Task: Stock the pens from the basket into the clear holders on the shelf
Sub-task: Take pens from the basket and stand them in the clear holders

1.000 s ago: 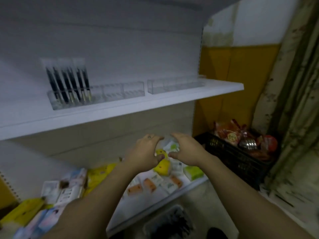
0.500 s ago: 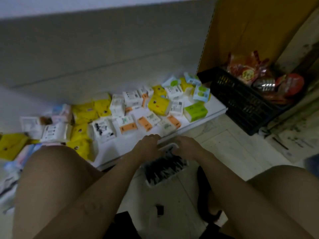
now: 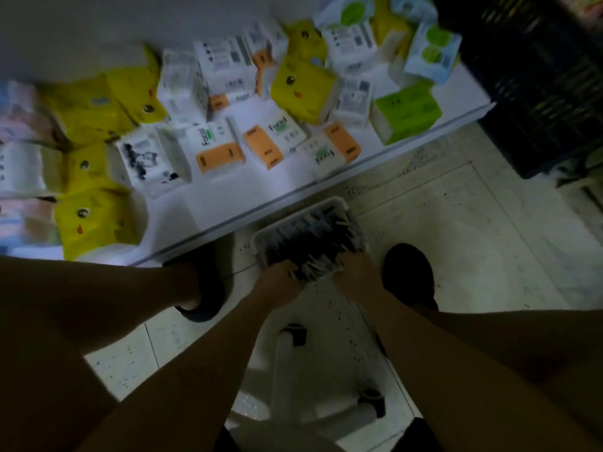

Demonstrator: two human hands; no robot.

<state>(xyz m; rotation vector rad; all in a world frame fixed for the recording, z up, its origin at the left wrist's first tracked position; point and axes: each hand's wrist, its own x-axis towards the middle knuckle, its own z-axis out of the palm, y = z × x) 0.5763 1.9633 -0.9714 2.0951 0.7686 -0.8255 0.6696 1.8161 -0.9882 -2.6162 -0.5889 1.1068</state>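
Head view: pens (image 3: 310, 238) fill the basket (image 3: 329, 202) on the floor (image 3: 456, 256) beside the low shelf (image 3: 202, 210); left hand (image 3: 280, 280) and right hand (image 3: 354, 275) reach into its near end, grip unclear. Grabbing a tangled bunch could spill pens

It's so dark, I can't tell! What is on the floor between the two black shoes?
The basket of pens sits there on the tiles, left hand and right hand at its near end; head view.
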